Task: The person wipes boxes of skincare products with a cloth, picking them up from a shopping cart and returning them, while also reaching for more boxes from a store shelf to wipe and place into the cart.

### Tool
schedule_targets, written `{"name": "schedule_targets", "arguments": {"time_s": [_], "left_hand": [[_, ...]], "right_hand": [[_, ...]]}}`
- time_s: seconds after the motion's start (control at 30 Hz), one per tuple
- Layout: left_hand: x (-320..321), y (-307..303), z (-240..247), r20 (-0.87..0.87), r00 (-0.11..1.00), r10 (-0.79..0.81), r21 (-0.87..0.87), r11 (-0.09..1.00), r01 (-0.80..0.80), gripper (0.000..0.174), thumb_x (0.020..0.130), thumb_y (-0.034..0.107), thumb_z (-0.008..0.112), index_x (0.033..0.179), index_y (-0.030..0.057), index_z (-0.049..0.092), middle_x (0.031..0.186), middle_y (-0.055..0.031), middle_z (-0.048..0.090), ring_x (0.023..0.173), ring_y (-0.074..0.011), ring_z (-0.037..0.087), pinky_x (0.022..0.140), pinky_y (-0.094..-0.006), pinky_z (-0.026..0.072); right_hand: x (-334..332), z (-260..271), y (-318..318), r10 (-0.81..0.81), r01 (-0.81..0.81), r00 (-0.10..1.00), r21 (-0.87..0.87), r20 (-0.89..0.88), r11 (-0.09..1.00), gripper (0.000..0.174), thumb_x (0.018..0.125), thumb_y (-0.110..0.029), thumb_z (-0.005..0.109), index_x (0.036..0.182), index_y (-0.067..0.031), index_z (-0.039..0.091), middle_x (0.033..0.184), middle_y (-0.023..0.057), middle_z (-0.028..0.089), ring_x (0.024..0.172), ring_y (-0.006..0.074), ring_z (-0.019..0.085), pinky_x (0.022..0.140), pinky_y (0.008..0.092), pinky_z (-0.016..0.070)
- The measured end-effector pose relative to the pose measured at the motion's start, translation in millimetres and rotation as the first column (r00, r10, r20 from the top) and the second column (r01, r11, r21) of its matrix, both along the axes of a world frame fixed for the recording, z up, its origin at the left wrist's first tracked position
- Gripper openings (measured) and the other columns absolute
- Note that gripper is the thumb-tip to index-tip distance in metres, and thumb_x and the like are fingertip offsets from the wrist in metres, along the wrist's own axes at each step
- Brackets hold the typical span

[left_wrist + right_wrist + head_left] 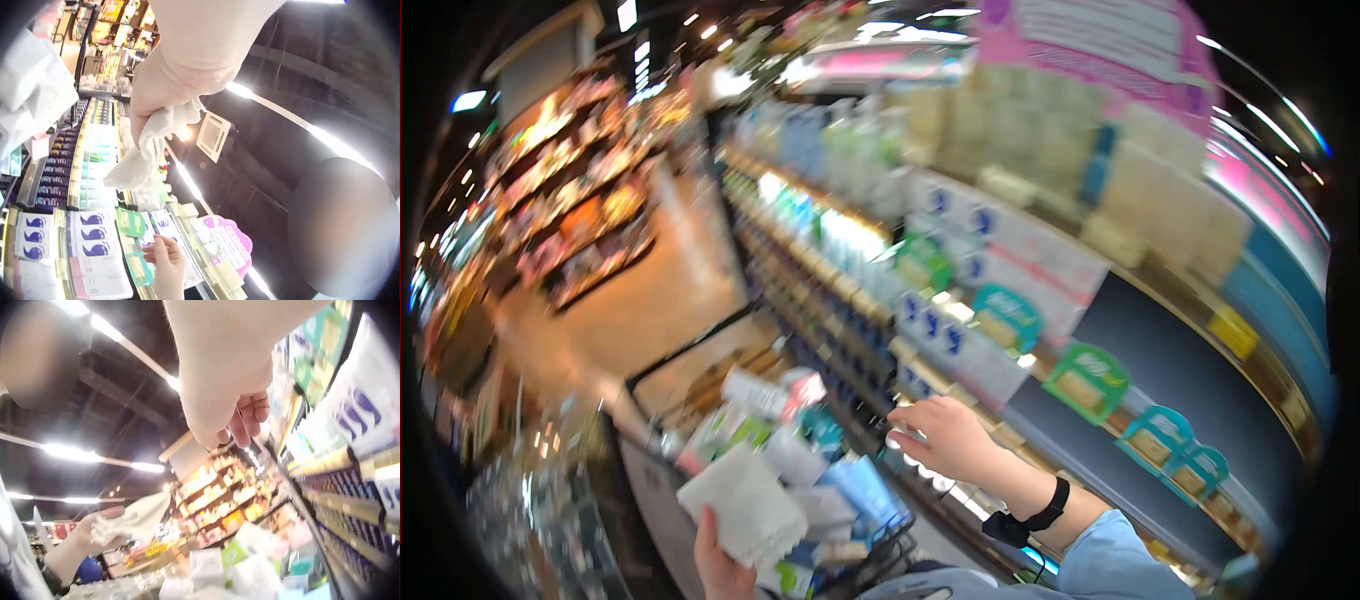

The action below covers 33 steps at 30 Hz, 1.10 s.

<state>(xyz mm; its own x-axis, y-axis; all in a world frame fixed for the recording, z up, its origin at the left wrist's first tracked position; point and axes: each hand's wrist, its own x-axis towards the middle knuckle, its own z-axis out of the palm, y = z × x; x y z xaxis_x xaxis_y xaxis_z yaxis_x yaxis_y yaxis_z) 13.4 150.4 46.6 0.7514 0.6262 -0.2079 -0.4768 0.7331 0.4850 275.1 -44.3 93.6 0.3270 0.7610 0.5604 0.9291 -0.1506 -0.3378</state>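
My left hand [720, 565] pinches a white cloth [745, 505], a soft square piece with an uneven edge, over the loaded cart. In the left wrist view the cloth [150, 150] hangs bunched from the fingers of the left hand [172, 78]. Beside the shelf, my right hand [945, 440] is raised with its fingers loosely bent and nothing in them. The right wrist view shows that right hand [231, 419] from behind, fingers hanging, with the left hand [94, 528] and cloth farther off.
Below the hands stands a black-framed shopping cart [635, 385] full of packages, a blue pack [865, 495] among them. Along the right runs a store shelf with white packs [960, 340] and green tags [1085, 382]. An aisle floor [590, 345] and a display rack [585, 215] lie ahead left.
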Motion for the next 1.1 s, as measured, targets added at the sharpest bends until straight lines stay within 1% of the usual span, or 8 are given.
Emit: {"name": "schedule_targets", "arguments": {"time_s": [0.13,0.27,0.33,0.57,0.63,0.73,0.87,1.1], "left_hand": [[39,-18,35,-0.130,0.984,-0.121,0.146,0.979,0.140,0.050,0.094,0.029,0.048,0.133,0.0008,0.038,0.128,-0.0168,0.051,0.115,-0.0330,0.051,0.097,-0.0485,0.0413],[66,-29,51,-0.293,0.945,-0.147,0.183,0.961,0.207,0.049,0.092,0.028,0.052,0.130,-0.0021,0.043,0.124,-0.0178,0.054,0.111,-0.0327,0.055,0.092,-0.0462,0.0458],[78,-27,50,-0.175,0.906,-0.386,0.047,0.916,0.399,0.050,0.093,0.029,0.052,0.131,-0.0005,0.041,0.126,-0.0155,0.053,0.114,-0.0309,0.052,0.095,-0.0465,0.0446],[116,-48,62,-0.198,0.809,-0.553,0.166,0.795,0.584,0.048,0.093,0.030,0.052,0.130,0.0002,0.042,0.127,-0.0156,0.052,0.116,-0.0308,0.051,0.097,-0.0469,0.0430],[121,-56,60,-0.151,0.809,-0.568,0.191,0.787,0.587,0.047,0.093,0.029,0.051,0.130,0.0000,0.042,0.127,-0.0165,0.052,0.116,-0.0316,0.051,0.097,-0.0474,0.0428],[126,-68,64,-0.149,0.796,-0.586,0.210,0.768,0.605,0.048,0.093,0.028,0.051,0.131,-0.0001,0.040,0.128,-0.0170,0.051,0.117,-0.0319,0.050,0.098,-0.0478,0.0421],[137,-81,72,-0.122,0.764,-0.633,0.237,0.729,0.642,0.048,0.094,0.026,0.050,0.132,-0.0013,0.038,0.128,-0.0180,0.050,0.116,-0.0320,0.050,0.098,-0.0475,0.0420],[163,-113,110,-0.070,0.743,-0.666,0.359,0.678,0.641,0.042,0.096,0.022,0.045,0.129,-0.0013,0.037,0.124,-0.0154,0.051,0.112,-0.0282,0.053,0.095,-0.0425,0.0445]], "right_hand": [[19,81,-84,-0.393,0.344,0.917,0.367,0.067,0.864,0.019,0.075,-0.010,0.065,0.094,-0.0068,0.062,0.077,0.0076,0.062,0.074,0.0274,0.058,0.066,0.0372,0.0436],[13,135,-145,-0.587,0.399,0.786,0.567,0.193,0.720,0.019,0.074,-0.006,0.065,0.092,-0.0059,0.062,0.077,0.0078,0.061,0.073,0.0283,0.057,0.067,0.0377,0.0435],[10,155,-166,-0.724,0.424,0.623,0.649,0.297,0.631,0.022,0.075,-0.005,0.064,0.096,-0.0044,0.060,0.086,0.0112,0.060,0.079,0.0306,0.056,0.068,0.0392,0.0434],[38,203,-220,-0.946,0.703,0.238,0.632,0.222,0.325,0.046,0.077,-0.014,0.064,0.116,0.0024,0.047,0.106,0.0201,0.056,0.099,0.0358,0.051,0.077,0.0438,0.0454],[51,212,-228,-0.987,0.888,0.154,0.433,0.039,0.156,0.057,0.078,-0.023,0.064,0.122,0.0061,0.042,0.104,0.0221,0.058,0.100,0.0375,0.054,0.083,0.0439,0.0463],[49,241,-233,-0.968,0.972,0.196,0.162,-0.155,0.171,0.056,0.079,-0.028,0.064,0.118,0.0075,0.047,0.101,0.0224,0.060,0.097,0.0371,0.057,0.084,0.0429,0.0471],[64,238,-244,-0.956,0.949,0.272,0.196,-0.111,0.247,0.049,0.078,-0.028,0.066,0.109,0.0071,0.054,0.096,0.0221,0.061,0.091,0.0355,0.060,0.082,0.0417,0.0480],[36,229,-241,-0.862,0.700,0.503,0.613,-0.058,0.367,0.040,0.077,-0.020,0.069,0.103,0.0037,0.050,0.094,0.0185,0.059,0.086,0.0299,0.059,0.076,0.0353,0.0467]]}}
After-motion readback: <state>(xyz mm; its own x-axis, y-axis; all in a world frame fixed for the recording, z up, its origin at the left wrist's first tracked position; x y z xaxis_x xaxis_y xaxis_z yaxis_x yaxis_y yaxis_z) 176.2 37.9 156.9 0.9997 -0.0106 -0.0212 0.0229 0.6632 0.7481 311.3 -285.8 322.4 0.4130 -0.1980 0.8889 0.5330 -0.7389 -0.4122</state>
